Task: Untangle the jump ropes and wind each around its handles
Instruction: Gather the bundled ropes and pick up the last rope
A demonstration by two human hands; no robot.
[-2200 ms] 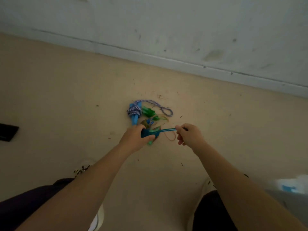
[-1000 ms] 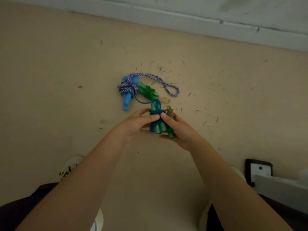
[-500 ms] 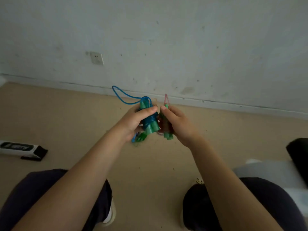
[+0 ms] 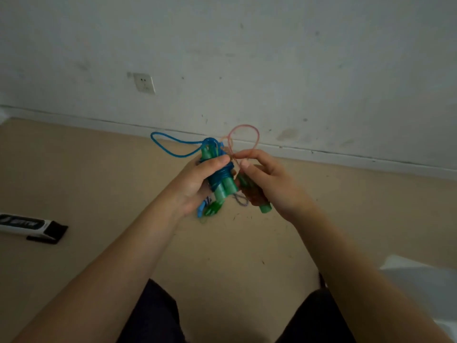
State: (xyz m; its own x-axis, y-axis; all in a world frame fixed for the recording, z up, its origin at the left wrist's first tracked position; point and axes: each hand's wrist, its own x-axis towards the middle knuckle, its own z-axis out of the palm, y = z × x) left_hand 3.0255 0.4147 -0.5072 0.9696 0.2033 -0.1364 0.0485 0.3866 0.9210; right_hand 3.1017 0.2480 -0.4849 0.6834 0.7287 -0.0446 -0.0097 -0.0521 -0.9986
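1. Presently, the left hand (image 4: 197, 184) grips a blue-rope bundle (image 4: 218, 175): 2 green handles side by side with blue cord wound round their middle. Thumb lies across the top of the winding, fingers curled behind.
2. A blue loop (image 4: 170, 147) of the same cord stands free to the left of the bundle, above the floor.
3. The right hand (image 4: 269, 184) is curled round a second green handle (image 4: 264, 207), whose lower end shows below the palm. Thumb and forefinger pinch a pink cord (image 4: 244, 139) that rises in a loop just above the hand.
4. The 2 hands are held close together, in the air, the bundles nearly touching.
5. A striped jump rope (image 4: 241, 200) with blue and green handles lies on the floor (image 4: 99, 174) near the wall, partly hidden behind the hands.
6. A black-and-white box (image 4: 29, 226) lies at the floor's left edge.
7. A wall socket (image 4: 144, 83) sits on the wall (image 4: 296, 58) above the skirting.
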